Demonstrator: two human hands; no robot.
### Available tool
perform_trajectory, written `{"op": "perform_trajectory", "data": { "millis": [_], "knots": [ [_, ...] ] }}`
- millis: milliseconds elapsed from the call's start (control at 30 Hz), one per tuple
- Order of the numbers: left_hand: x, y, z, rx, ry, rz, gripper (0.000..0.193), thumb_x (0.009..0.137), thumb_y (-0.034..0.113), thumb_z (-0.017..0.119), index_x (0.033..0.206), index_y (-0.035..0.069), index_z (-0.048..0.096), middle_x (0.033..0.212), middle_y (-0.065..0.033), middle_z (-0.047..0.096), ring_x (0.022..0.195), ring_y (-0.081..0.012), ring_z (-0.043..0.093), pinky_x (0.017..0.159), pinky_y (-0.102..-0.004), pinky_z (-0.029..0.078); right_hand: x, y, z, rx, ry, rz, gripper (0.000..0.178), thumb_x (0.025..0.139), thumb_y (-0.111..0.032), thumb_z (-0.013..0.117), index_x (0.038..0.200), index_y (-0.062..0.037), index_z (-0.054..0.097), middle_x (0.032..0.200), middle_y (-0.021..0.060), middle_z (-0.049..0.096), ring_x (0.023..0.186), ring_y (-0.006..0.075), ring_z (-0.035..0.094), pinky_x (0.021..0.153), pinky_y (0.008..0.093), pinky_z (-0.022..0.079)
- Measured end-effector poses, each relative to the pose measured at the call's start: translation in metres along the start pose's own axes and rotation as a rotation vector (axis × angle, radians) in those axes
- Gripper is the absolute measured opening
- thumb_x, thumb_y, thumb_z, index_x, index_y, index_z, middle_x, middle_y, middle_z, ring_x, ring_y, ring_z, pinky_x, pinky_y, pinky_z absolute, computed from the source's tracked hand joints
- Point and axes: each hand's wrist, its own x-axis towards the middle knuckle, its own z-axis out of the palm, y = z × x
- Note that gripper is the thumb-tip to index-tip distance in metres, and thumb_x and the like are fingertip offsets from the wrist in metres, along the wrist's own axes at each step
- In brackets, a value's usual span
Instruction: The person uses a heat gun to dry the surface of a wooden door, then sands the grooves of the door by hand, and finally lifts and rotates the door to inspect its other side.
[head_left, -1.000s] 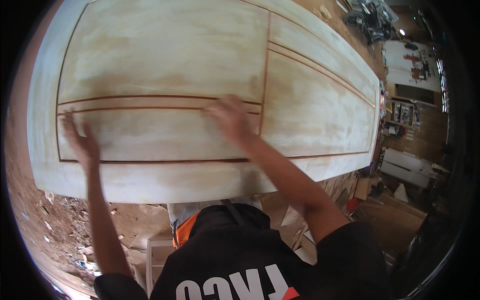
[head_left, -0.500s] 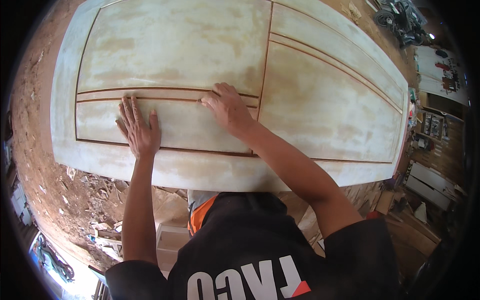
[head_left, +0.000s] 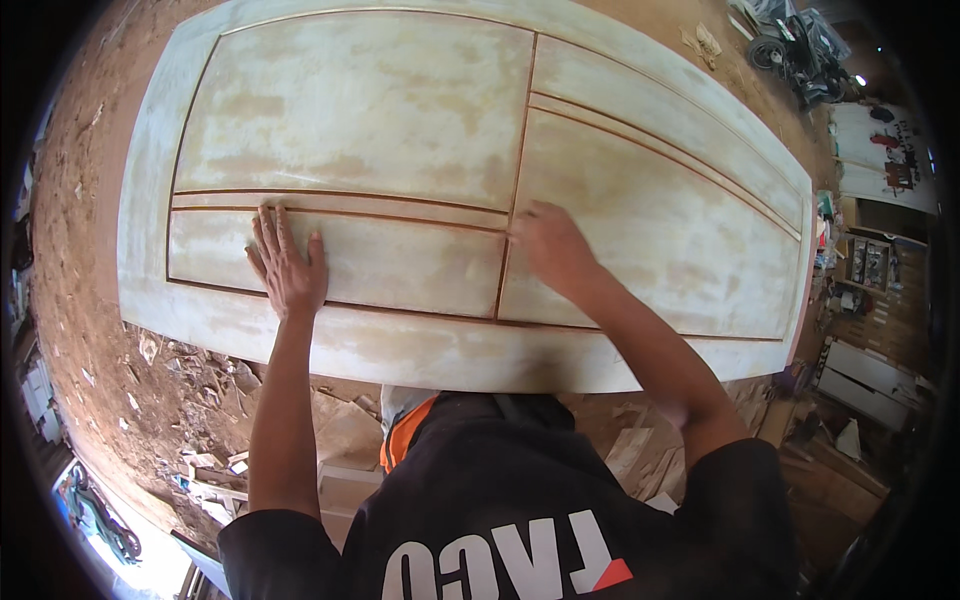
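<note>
A large pale panelled wooden door (head_left: 400, 110) lies flat in front of me, coated in whitish filler with reddish-brown grooves between its panels. My left hand (head_left: 287, 263) rests flat on the lower left panel, fingers spread. My right hand (head_left: 548, 245) presses on the door just right of the vertical groove, fingers curled down; I cannot tell whether anything is under it. Both forearms reach up from the lower edge over my dark shirt.
Wood scraps and shavings (head_left: 200, 440) litter the dirt floor at the lower left. A machine with cables (head_left: 790, 45) stands at the upper right. Boards and shelves with clutter (head_left: 865, 270) line the right side.
My right hand has slid to the right across the vertical groove. My left hand has moved rightward along the lower panel and now lies flat.
</note>
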Motion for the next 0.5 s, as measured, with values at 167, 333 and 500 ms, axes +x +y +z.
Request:
{"op": "perform_trajectory", "data": {
  "millis": [167, 333, 500],
  "knots": [
    [-0.003, -0.006, -0.002, 0.021, 0.001, -0.023, 0.068, 0.100, 0.042, 0.047, 0.159, 0.018, 0.023, 0.166, -0.0079, 0.019, 0.154, -0.0281, 0.014, 0.124, -0.0525, 0.009, -0.021, -0.028, -0.032, 0.397, 0.194, 0.589, 0.019, 0.088, -0.021, 0.070, 0.086, -0.0018, 0.070, 0.085, 0.0189, 0.065, 0.080, 0.0361, 0.065, 0.073, 0.0447, 0.051],
    [0.003, 0.000, -0.004, 0.039, -0.049, -0.018, 0.071, 0.100, 0.045, 0.045, 0.160, 0.016, 0.022, 0.167, -0.0086, 0.017, 0.154, -0.0274, 0.012, 0.124, -0.0498, 0.006, -0.049, -0.071, 0.029, 0.438, 0.458, 0.777, 0.022, 0.090, -0.024, 0.070, 0.085, -0.0019, 0.068, 0.083, 0.0185, 0.065, 0.078, 0.0368, 0.065, 0.071, 0.0450, 0.050],
    [0.008, -0.007, 0.006, -0.031, -0.015, 0.002, 0.068, 0.100, 0.043, 0.047, 0.155, 0.009, 0.029, 0.165, -0.0136, 0.020, 0.154, -0.0326, 0.013, 0.121, -0.0605, 0.005, -0.067, -0.117, 0.049, 0.404, 0.491, 0.890, 0.021, 0.090, -0.022, 0.069, 0.086, -0.0016, 0.065, 0.083, 0.0186, 0.065, 0.076, 0.0377, 0.064, 0.070, 0.0463, 0.050]
  ]
}}
